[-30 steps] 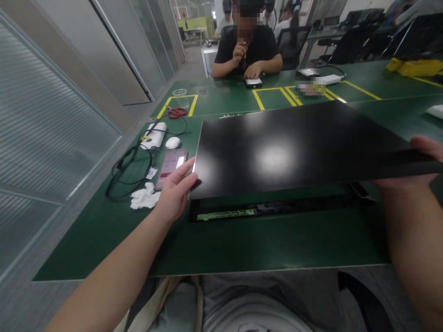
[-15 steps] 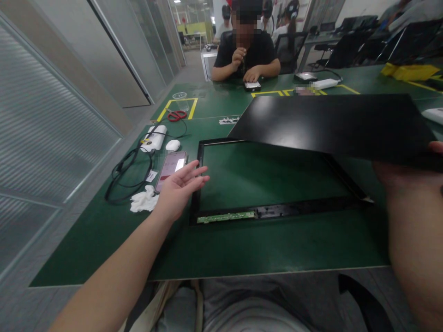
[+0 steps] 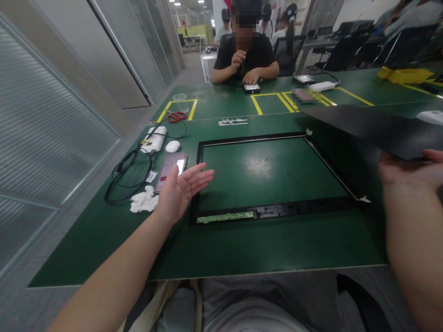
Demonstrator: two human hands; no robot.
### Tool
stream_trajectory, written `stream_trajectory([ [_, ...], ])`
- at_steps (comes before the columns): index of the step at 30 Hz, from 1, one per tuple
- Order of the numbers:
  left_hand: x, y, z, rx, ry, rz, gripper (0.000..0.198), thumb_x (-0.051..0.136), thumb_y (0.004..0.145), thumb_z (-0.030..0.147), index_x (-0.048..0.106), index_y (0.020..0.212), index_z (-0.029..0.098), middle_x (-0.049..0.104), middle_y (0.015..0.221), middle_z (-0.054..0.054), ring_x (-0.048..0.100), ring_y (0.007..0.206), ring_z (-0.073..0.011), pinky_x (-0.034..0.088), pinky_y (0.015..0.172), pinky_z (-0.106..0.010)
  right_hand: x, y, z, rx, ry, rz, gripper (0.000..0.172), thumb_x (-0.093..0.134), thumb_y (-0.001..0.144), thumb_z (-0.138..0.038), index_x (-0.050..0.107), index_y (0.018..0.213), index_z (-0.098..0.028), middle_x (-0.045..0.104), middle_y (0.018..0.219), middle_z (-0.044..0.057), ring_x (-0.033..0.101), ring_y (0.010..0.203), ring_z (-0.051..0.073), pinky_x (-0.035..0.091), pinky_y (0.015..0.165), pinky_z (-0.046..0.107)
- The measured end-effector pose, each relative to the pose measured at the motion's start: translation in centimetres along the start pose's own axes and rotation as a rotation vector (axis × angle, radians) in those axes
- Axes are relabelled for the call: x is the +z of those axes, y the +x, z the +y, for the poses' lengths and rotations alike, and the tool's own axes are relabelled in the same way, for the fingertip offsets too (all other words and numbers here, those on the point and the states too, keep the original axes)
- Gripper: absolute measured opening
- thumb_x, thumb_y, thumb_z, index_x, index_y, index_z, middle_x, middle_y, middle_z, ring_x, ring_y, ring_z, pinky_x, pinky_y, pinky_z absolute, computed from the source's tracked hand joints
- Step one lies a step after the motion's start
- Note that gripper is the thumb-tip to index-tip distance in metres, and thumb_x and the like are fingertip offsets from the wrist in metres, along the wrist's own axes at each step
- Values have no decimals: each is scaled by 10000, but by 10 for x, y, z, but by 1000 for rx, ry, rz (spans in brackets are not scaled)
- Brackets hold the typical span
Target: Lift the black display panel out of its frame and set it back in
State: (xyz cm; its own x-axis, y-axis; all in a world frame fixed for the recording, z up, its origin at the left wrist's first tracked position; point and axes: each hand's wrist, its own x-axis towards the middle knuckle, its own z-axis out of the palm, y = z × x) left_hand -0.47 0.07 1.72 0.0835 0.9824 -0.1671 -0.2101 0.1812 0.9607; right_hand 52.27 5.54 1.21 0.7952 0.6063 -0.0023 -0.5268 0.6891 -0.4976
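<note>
A thin black rectangular panel [image 3: 377, 129] is tilted above the right side of the table, held along its near edge by my right hand [image 3: 404, 173]. My left hand [image 3: 182, 186] is spread with nothing in it, over the left side of a black rectangular frame [image 3: 304, 208]. That frame lies flat on the green table, and a green circuit board strip [image 3: 224, 217] sits along its near side. Pale bits show at the frame's two right corners. Beside my left hand lies a phone [image 3: 169, 168], partly covered by it.
Left of the frame are a crumpled white tissue [image 3: 143, 200], a black cable [image 3: 114, 180], a white box-like device [image 3: 154, 138], a white rounded case [image 3: 173, 146] and red-handled scissors [image 3: 176, 117]. Behind stands a clear cup [image 3: 180, 102]. A person [image 3: 244, 55] sits across the table.
My right hand has carried the black panel rightward off the frame and tilted it, uncovering the frame's far and right sides. My left hand has turned slightly, its fingers spread more.
</note>
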Motion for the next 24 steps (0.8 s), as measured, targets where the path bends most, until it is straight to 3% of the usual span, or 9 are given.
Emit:
stream_trajectory([
  [6, -1, 0, 0, -4, 16, -18, 784, 444, 921, 770, 705, 1329, 154, 785, 1268, -159, 676, 1276, -361, 445, 1145, -520, 1, -2, -1, -9, -1, 78, 148, 479, 610, -223, 440, 753, -220, 672, 1079, 81, 691, 1073, 242, 614, 546, 338],
  [10, -2, 0, -1, 5, 9, -19, 707, 509, 912, 744, 739, 1263, 176, 790, 1255, -147, 703, 1236, -347, 474, 1127, -509, 8, -13, -4, 41, -17, 101, 69, 487, 690, -199, 458, 751, -211, 684, 1100, 62, 715, 1025, 208, 614, 548, 305],
  [14, -4, 0, -3, 37, 34, -2, 500, 773, 834, 470, 752, 1252, 196, 756, 1339, -137, 717, 1222, -333, 503, 1113, -487, 12, -23, -8, 88, -41, 61, 17, 476, 757, -202, 470, 751, -217, 689, 1105, 37, 734, 1013, 191, 638, 575, 316],
  [17, -5, 1, -7, 67, 97, -14, 575, 887, 719, 246, 743, 1275, 217, 727, 1392, -134, 735, 1197, -314, 508, 1120, -470, 14, -27, -8, 113, -52, 48, 38, 452, 791, -230, 487, 777, -234, 689, 1109, 25, 736, 1019, 196, 639, 560, 337],
  [21, -6, 2, -11, 73, 137, -7, 700, 941, 684, 237, 703, 1342, 231, 741, 1357, -132, 789, 1031, -270, 574, 1042, -456, 13, -29, -6, 108, -191, 169, 25, 492, 791, -255, 500, 785, -231, 687, 1134, 38, 724, 995, 184, 578, 497, 278],
  [24, -3, 1, -9, 79, 156, 19, 702, 937, 714, 322, 684, 1356, 192, 802, 1203, -123, 765, 730, -167, 608, 972, -442, 11, -27, -5, 114, -297, 244, 40, 515, 755, -249, 495, 784, -228, 680, 1139, 38, 699, 995, 181, 544, 473, 265],
])
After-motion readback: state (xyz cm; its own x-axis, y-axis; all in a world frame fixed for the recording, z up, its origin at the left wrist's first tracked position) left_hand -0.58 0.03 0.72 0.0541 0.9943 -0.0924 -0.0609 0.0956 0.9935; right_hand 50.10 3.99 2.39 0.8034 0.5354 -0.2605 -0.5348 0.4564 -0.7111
